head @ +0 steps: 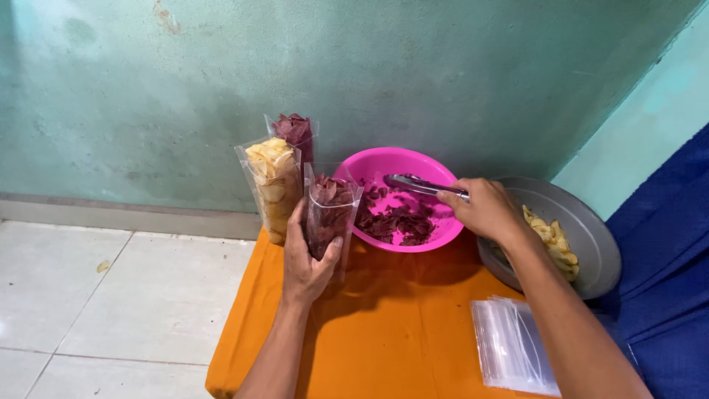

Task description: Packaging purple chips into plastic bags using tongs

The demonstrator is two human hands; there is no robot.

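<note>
My left hand [306, 260] grips an upright clear plastic pouch [330, 210] partly filled with dark purple chips, on an orange cloth [384, 325]. My right hand [484, 208] holds metal tongs [415, 185] whose tips reach over a pink bowl [384, 164] holding more purple chips [391, 222]. The tongs' tips look closed with nothing clearly between them. The pouch stands just left of the bowl.
Two filled pouches lean at the green wall: yellow chips [272, 185] and purple chips [297, 133]. A grey metal basin [591, 236] with yellow chips sits on the right. A stack of empty clear bags [513, 351] lies near my right forearm. White tiled floor lies left, blue fabric [665, 266] right.
</note>
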